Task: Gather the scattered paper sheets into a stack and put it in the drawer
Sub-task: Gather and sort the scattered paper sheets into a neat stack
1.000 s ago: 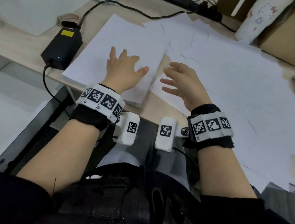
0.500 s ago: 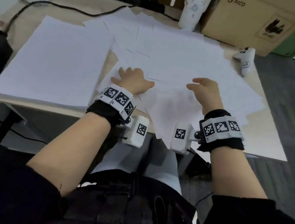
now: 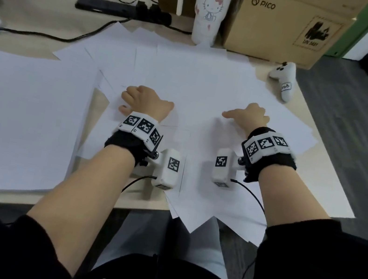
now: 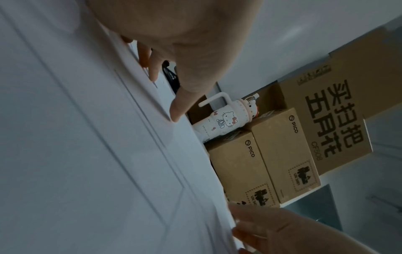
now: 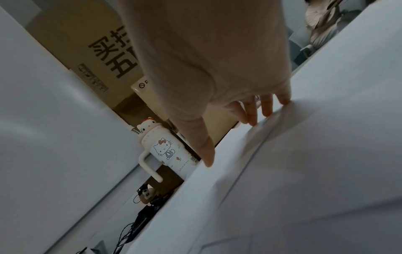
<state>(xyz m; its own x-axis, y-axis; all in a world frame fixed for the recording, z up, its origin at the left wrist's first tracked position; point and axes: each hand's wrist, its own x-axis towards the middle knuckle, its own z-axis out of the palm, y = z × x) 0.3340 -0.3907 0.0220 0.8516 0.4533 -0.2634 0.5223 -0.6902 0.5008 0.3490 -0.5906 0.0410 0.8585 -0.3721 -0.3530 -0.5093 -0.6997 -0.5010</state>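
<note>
Left hand (image 3: 144, 102) and right hand (image 3: 247, 117), fingers extended flat, gripping nothing, press the scattered sheets (image 3: 199, 85) toward 12 o'clock, apparently to rake them together.

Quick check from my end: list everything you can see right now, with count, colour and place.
Scattered sheets: many, white, fanned over the desk's middle and right, some overhanging the near edge.
Neat pile: one, white, desk's left.
Desk: one, light wood.
Tumbler: one, white with cat print, far edge.
Boxes: at least three, brown cardboard, behind the desk.
Controller: one, white, right of the sheets.
Power strip: one, black, far left, with cables.
Left hand: fingers resting on the sheets.
Right hand: fingertips on the sheets.
</note>
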